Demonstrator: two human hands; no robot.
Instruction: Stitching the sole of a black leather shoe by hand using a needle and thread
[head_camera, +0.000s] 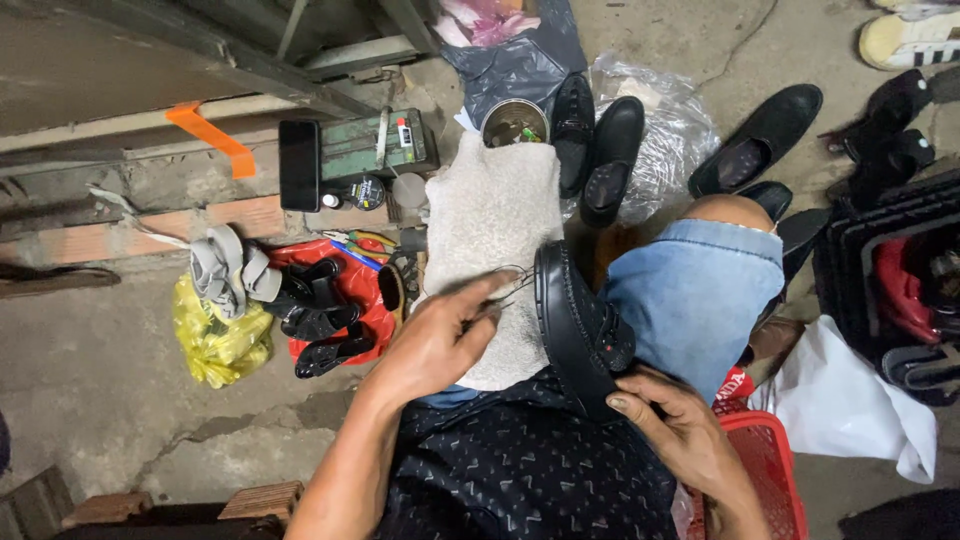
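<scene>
A black loafer (578, 325) lies on its side between my knees, sole edge facing left. My right hand (672, 425) grips its heel end from below. My left hand (440, 335) reaches across a white fleecy cloth (490, 225) on my left leg, fingers pinched on a thin thread or needle (510, 275) next to the shoe's sole edge. The thread loops are faint against the cloth.
A pair of black shoes (595, 140) and a tin can (514, 124) lie beyond the cloth. A phone (298, 165) and green box (375, 145) sit at left. Black sandals on a red bag (325, 310), a yellow bag (215, 340), a red basket (765, 465), black crates (890, 270).
</scene>
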